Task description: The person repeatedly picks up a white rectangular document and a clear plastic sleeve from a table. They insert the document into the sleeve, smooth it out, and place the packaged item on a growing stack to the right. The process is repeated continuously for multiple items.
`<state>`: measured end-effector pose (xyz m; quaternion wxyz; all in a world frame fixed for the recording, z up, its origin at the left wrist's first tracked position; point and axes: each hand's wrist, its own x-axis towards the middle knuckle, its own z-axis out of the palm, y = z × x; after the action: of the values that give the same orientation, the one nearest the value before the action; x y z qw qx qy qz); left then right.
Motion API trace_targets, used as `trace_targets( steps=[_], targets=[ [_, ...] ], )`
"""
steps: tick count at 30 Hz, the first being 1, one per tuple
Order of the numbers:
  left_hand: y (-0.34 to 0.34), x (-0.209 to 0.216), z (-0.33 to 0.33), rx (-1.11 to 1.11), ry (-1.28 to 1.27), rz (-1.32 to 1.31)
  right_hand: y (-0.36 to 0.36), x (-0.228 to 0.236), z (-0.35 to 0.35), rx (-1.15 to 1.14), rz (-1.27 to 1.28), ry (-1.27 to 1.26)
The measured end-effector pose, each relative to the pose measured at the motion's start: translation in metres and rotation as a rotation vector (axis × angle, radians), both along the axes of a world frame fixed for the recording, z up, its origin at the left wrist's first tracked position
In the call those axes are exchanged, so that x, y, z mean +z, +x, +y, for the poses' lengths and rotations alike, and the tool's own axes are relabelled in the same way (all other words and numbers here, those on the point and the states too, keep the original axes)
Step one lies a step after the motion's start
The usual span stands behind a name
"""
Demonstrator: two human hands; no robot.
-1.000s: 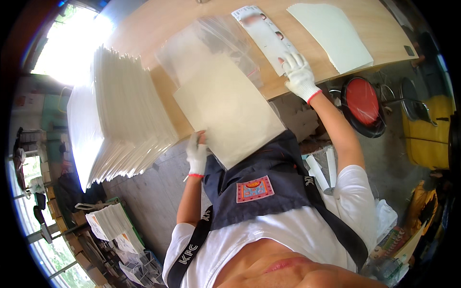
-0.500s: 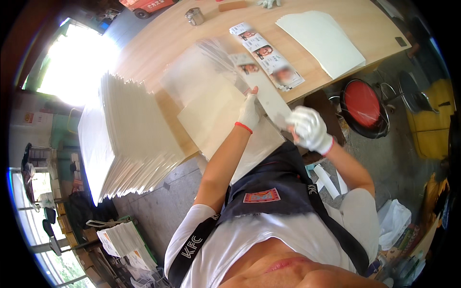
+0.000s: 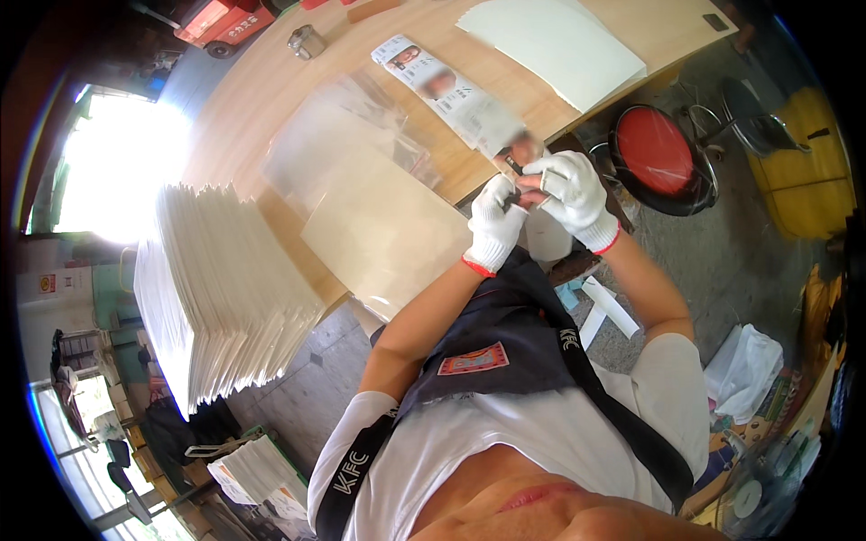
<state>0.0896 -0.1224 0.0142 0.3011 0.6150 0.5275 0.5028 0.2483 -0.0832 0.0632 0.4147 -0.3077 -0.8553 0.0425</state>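
My left hand (image 3: 494, 224) and my right hand (image 3: 574, 198), both in white knitted gloves with red cuffs, meet close together at the table's front edge. Their bare fingertips are pinched on a paper strip (image 3: 547, 238), whose pale lower end hangs beneath them; the pinched part is mostly hidden. Just beyond my fingers lies a stack of long printed strips (image 3: 451, 101) with portrait pictures. Left of my left hand, a cream sheet (image 3: 388, 225) in shiny plastic overhangs the table edge. Transparent plastic sleeves (image 3: 338, 131) lie behind it.
A tall pile of white sheets (image 3: 230, 298) stands at the left table edge. White boards (image 3: 559, 54) lie at the far right, and a metal tin (image 3: 307, 41) stands at the back. A red round stool (image 3: 654, 149) is right of the table; paper scraps (image 3: 606, 307) lie on the floor.
The printed strip has moved off the plastic sleeves toward me. My left hand has left the cream sheet and come right, meeting my right hand, which has risen slightly. The view has shifted.
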Motion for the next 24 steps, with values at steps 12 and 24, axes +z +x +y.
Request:
trace_targets(
  steps=[12,24],
  targets=[
    [0.027,-0.028,0.001,-0.192,-0.084,-0.286,0.087,0.000,0.063,-0.088,0.643,-1.096],
    [0.002,-0.056,0.000,-0.311,-0.452,0.139,0.027,0.043,0.114,-0.183,0.073,-0.464]
  ],
)
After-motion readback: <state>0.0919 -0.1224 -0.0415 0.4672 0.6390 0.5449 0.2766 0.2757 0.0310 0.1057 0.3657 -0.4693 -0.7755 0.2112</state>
